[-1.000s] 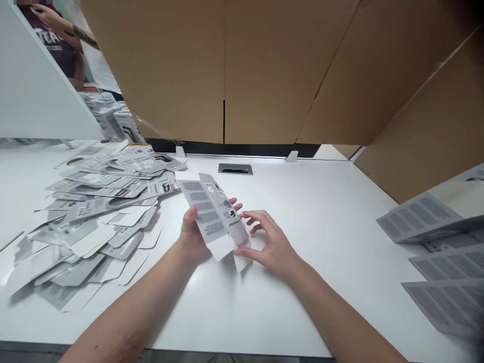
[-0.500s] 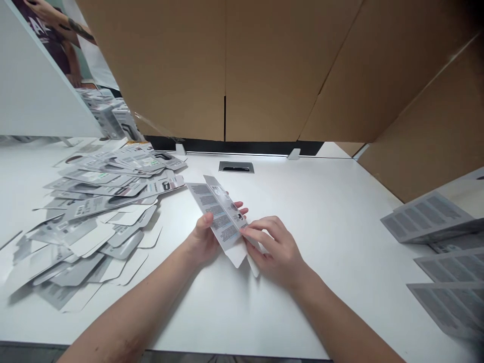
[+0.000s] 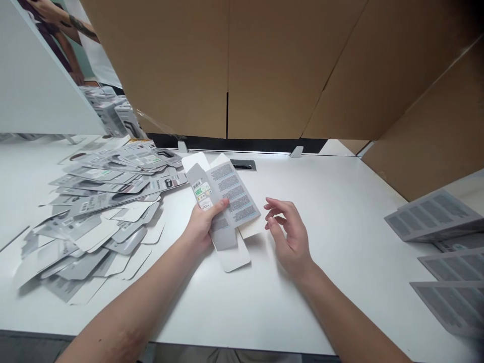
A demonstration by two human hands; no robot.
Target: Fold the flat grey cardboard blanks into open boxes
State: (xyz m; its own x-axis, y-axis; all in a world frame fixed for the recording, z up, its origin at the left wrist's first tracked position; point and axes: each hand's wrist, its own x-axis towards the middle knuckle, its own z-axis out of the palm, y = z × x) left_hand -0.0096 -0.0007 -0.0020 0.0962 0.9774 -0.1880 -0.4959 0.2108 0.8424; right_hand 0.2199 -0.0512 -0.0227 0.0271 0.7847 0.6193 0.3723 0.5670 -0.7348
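My left hand (image 3: 204, 224) grips a grey and white printed carton (image 3: 236, 194) above the middle of the table, thumb on its front face. White flaps stick out at the carton's top and bottom, and a barcode with coloured labels shows on its left panel. Just right of the carton, my right hand (image 3: 289, 234) is apart from it, fingers curved and spread, holding nothing. A messy pile of flat printed cartons (image 3: 94, 201) lies on the left of the table.
Cardboard panels (image 3: 272, 70) rise behind the white table (image 3: 321, 317). More printed cartons (image 3: 434, 214) stand at the right edge. A metal-framed slot (image 3: 247, 165) is in the tabletop. At upper left are stacked boxes (image 3: 113, 113) and another person's forearm (image 3: 81, 27).
The carton has turned to show its barcode panel and a broader printed face, with its flaps spread out. My right hand has let go and moved right, its fingers opening.
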